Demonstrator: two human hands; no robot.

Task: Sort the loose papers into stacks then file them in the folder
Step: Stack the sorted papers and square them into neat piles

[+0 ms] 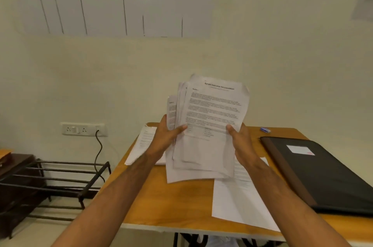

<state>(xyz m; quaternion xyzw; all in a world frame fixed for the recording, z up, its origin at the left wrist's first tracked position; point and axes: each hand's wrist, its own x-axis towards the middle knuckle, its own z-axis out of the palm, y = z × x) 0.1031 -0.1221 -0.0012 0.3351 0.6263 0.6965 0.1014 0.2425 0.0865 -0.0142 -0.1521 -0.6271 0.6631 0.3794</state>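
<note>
Loose papers (210,125), uneven bundle: we are gripping it at frame centre, left hand (166,137) and right hand (243,144) clasping its sides. Sorting is looking barely begun; sheets (238,204) are lying lower right and middle left on the table (181,204), folder (323,174) closed at right, nothing filed.

Only legible text: heading on the front sheet of the held paper bundle (210,123), reads roughly "Sample Internship Documentation", blurry. Body text under the heading unreadable. Sheets fanned behind it at its left edge show a short bold heading, too blurred. Folder label (300,150), right of the bundle: nothing readable.
</note>
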